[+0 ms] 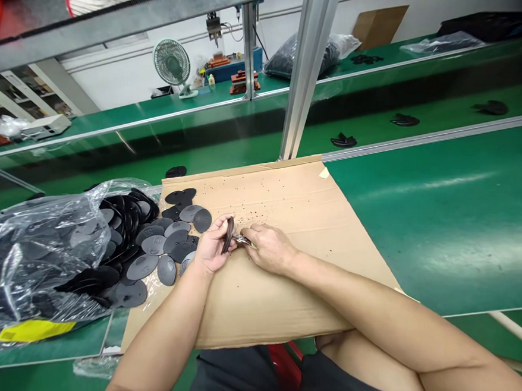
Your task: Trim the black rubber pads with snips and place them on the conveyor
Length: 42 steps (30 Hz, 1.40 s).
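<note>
My left hand (213, 246) is closed around a dark oval plastic piece (228, 234), held on edge over the cardboard sheet (268, 302). In my right hand (271, 246) is a small pair of metal nippers (244, 240), its tip right at the edge of the dark piece. My fingers hide most of the handles. Left of my hands, many black and grey oval plastic pieces (153, 245) lie loose on the cardboard. Small dark crumbs (257, 212) are scattered on the sheet beyond my hands.
A clear plastic bag (37, 253) full of ovals spills out at the left. A metal post (310, 67) rises behind the cardboard. Several black pieces (343, 141) rest on the green strip behind. A fan (172, 63) stands on the far bench.
</note>
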Motion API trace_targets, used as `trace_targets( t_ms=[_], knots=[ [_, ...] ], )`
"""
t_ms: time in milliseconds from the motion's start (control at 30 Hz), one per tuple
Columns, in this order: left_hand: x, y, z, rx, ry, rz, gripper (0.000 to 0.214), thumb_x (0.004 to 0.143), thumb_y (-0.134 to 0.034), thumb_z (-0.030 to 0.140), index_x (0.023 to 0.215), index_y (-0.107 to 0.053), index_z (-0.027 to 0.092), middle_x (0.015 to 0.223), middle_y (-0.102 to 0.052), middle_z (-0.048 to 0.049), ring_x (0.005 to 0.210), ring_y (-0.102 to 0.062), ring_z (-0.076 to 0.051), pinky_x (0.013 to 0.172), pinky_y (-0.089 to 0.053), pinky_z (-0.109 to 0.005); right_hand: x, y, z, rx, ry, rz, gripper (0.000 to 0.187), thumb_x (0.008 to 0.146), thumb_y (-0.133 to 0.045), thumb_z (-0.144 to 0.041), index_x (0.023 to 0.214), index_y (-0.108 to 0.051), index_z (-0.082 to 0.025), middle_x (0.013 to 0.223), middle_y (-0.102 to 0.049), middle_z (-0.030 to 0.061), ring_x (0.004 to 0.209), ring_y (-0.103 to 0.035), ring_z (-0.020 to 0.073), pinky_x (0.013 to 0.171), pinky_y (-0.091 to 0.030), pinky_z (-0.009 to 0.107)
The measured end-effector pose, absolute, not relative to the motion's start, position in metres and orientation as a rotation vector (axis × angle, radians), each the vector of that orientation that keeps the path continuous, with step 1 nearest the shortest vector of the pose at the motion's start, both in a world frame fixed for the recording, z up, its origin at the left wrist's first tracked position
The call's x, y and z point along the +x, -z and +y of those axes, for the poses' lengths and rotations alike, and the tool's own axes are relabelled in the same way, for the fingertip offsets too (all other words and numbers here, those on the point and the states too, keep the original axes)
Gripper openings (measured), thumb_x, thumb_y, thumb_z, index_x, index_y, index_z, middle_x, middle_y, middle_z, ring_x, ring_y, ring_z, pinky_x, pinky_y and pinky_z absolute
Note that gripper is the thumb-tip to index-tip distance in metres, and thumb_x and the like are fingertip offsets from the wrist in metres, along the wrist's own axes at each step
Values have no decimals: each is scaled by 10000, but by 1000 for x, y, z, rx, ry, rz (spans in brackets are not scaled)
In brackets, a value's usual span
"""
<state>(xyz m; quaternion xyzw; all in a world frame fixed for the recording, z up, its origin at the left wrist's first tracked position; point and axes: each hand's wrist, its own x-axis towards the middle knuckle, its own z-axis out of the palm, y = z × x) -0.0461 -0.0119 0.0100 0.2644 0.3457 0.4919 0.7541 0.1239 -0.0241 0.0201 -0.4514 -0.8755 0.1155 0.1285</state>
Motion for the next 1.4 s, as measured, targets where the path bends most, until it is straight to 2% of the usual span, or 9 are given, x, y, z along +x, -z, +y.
trace_targets(
  t_ms=[400, 700, 900, 1033, 1133, 1267, 1400],
  knots=[
    [-44, -11, -14, 582, -1102, 810, 369, 691, -750, 263, 998, -570, 168, 661, -471, 21, 486, -424, -61, 432, -352, -154, 119, -37, -28, -1465, -194, -2669, 229, 891, -399, -177, 1011, -593, -165, 978, -631, 108, 886, -589, 244, 759, -440, 322],
    [-45, -10, -11, 549, -1104, 836, 293, 735, -686, 220, 991, -552, 171, 660, -481, 20, 451, -437, -69, 425, -362, -170, 114, -34, -26, -1503, -241, -2672, 237, 875, -416, -119, 1019, -603, -144, 988, -631, 168, 913, -595, 261, 785, -447, 336],
    [-44, -11, -11, 525, -1094, 791, 276, 751, -660, 186, 999, -539, 185, 677, -491, 16, 466, -441, -70, 429, -355, -166, 114, -34, -26, -1504, -299, -2617, 235, 869, -424, -124, 1022, -599, -162, 992, -640, 137, 897, -601, 256, 761, -445, 327],
    [-52, -20, -9, 484, -1191, 692, 234, 780, -648, 178, 990, -545, 195, 697, -514, 16, 517, -486, -81, 459, -385, -176, 124, -38, -23, -1518, -510, -2385, 151, 883, -461, -208, 947, -596, -188, 962, -652, 77, 846, -600, 203, 738, -425, 277],
    [-65, -27, -4, 329, -1389, 762, 133, 827, -606, 163, 947, -562, 202, 750, -573, 8, 622, -563, -93, 559, -453, -191, 132, -42, -19, -1568, -664, -2193, 134, 896, -478, -272, 915, -587, -197, 901, -650, 39, 802, -590, 175, 697, -412, 250],
    [-84, -28, 1, 215, -1567, 659, 36, 867, -573, 204, 868, -608, 199, 767, -597, -1, 771, -598, -116, 702, -485, -243, 123, -41, -9, -1568, -604, -2236, 86, 860, -529, -259, 864, -579, -189, 907, -636, 46, 833, -577, 186, 711, -403, 256],
    [-93, -25, -1, 319, -1609, 527, 147, 899, -516, 269, 904, -655, 219, 742, -554, -15, 625, -472, -83, 551, -396, -196, 87, -35, 8, -1407, -490, -2361, 103, 853, -537, -218, 937, -589, -186, 1001, -630, 74, 962, -563, 204, 840, -399, 275]
  ],
)
